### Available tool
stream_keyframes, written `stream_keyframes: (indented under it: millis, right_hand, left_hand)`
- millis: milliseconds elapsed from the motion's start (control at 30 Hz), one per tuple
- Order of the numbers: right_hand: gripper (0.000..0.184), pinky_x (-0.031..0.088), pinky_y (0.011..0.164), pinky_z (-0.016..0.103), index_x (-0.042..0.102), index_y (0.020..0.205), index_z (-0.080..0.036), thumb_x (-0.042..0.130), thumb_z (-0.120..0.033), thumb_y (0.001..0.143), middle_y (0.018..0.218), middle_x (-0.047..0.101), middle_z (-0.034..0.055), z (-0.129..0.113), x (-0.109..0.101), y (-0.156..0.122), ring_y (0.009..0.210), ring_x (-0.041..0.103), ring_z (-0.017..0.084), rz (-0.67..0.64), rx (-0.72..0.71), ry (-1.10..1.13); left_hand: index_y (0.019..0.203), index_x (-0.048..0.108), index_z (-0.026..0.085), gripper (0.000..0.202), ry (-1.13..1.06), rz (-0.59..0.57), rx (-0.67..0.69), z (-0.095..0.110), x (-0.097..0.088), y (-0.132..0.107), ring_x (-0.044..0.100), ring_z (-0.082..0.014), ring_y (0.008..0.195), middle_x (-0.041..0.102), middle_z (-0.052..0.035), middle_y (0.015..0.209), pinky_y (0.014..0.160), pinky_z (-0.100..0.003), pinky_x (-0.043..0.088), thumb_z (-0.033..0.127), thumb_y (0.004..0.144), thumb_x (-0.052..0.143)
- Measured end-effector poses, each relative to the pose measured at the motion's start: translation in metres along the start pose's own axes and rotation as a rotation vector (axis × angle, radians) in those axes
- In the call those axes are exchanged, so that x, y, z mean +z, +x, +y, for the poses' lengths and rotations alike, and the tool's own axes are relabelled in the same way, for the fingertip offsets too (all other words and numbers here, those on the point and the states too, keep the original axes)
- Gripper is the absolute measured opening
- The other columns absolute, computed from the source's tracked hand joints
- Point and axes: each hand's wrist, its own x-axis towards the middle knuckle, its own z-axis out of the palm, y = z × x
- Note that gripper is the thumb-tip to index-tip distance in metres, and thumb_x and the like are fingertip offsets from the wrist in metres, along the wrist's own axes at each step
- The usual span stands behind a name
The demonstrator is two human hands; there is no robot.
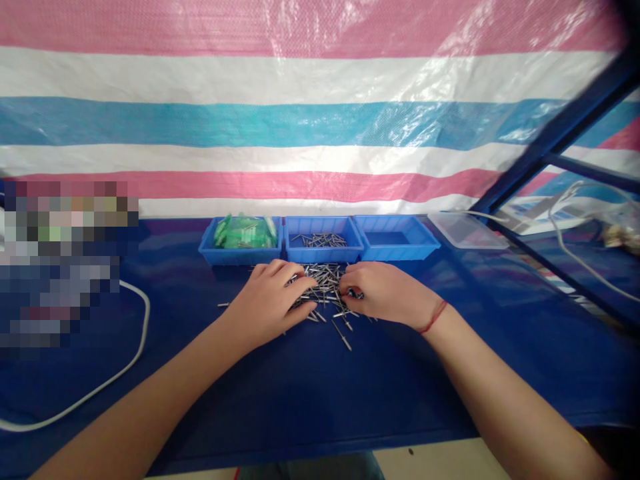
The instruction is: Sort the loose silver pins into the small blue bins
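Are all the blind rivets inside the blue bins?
No, many blind rivets lie heaped on the table before the middle bin.

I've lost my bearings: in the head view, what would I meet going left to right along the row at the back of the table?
Left blue bin holding green plastic packaging → middle blue bin holding metal pins → right blue bin → clear plastic sheet.
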Motion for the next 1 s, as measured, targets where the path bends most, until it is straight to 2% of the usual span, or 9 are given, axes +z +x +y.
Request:
stream_keyframes:
  millis: [100, 233, 433, 533, 767, 867, 1000]
  right_hand:
    - [0.015, 0.035, 0.059, 0.028, 0.061, 0.065, -0.018, 0.057, -0.01, 0.077, 0.071, 0.062, 0.0046, -0.003, 0.003, 0.0, 0.063, 0.056, 0.016, 0.0, 0.037, -0.045]
    - [0.013, 0.037, 0.063, 0.028, 0.06, 0.069, -0.018, 0.056, -0.01, 0.079, 0.071, 0.06, 0.0038, -0.005, 0.002, 0.001, 0.067, 0.054, 0.016, 0.003, -0.052, 0.051]
    - [0.01, 0.037, 0.064, 0.025, 0.058, 0.077, -0.018, 0.054, -0.015, 0.085, 0.07, 0.053, -0.0011, -0.017, -0.004, 0.005, 0.066, 0.048, 0.012, 0.209, -0.099, 0.373]
    - [0.009, 0.037, 0.061, 0.024, 0.058, 0.079, -0.018, 0.053, -0.018, 0.086, 0.069, 0.05, -0.0025, -0.024, -0.001, 0.007, 0.062, 0.045, 0.01, 0.252, -0.061, 0.525]
    - [0.017, 0.036, 0.056, 0.025, 0.055, 0.079, -0.019, 0.052, -0.032, 0.089, 0.069, 0.046, -0.0023, -0.034, 0.011, 0.012, 0.06, 0.04, 0.011, 0.342, 0.091, 0.87]
    - [0.017, 0.036, 0.056, 0.026, 0.056, 0.079, -0.019, 0.056, -0.034, 0.087, 0.067, 0.043, -0.003, -0.036, 0.012, 0.012, 0.06, 0.04, 0.011, 0.404, 0.104, 0.891]
    - [0.014, 0.035, 0.056, 0.026, 0.058, 0.077, -0.019, 0.061, -0.031, 0.084, 0.065, 0.042, -0.0035, -0.038, 0.01, 0.011, 0.061, 0.04, 0.011, 0.46, 0.089, 0.825]
  left_hand:
    - [0.119, 0.058, 0.021, 0.038, 0.024, -0.002, -0.051, -0.004, -0.004, 0.0, 0.049, -0.0273, 0.109, 0.058, -0.01, 0.119, 0.089, -0.041, 0.037, 0.044, 0.09, 0.05]
    - [0.118, 0.058, 0.019, 0.038, -0.051, 0.022, -0.099, -0.003, -0.003, 0.001, 0.052, -0.026, 0.105, 0.061, -0.0093, 0.115, 0.089, -0.04, 0.039, 0.044, 0.091, 0.048]
    - [0.106, 0.06, 0.018, 0.024, -0.27, 0.037, -0.049, 0.007, 0.005, 0.003, 0.055, -0.0215, 0.093, 0.064, -0.006, 0.102, 0.086, -0.035, 0.04, 0.035, 0.091, 0.051]
    - [0.095, 0.062, 0.018, 0.018, -0.379, 0.034, -0.079, 0.01, 0.006, 0.004, 0.056, -0.0188, 0.086, 0.064, -0.0039, 0.09, 0.079, -0.03, 0.041, 0.031, 0.091, 0.051]
    - [0.078, 0.063, 0.017, 0.026, -0.627, 0.095, -0.255, 0.013, 0.002, 0.007, 0.052, -0.0118, 0.066, 0.059, 0.0012, 0.073, 0.065, -0.023, 0.039, 0.033, 0.092, 0.048]
    - [0.078, 0.063, 0.017, 0.022, -0.652, 0.125, -0.283, 0.014, 0.002, 0.006, 0.051, -0.0109, 0.064, 0.06, 0.0016, 0.072, 0.062, -0.022, 0.038, 0.031, 0.09, 0.051]
    - [0.076, 0.062, 0.017, 0.02, -0.608, 0.153, -0.243, 0.014, 0.002, 0.005, 0.052, -0.0111, 0.065, 0.059, 0.0013, 0.071, 0.062, -0.022, 0.038, 0.029, 0.089, 0.053]
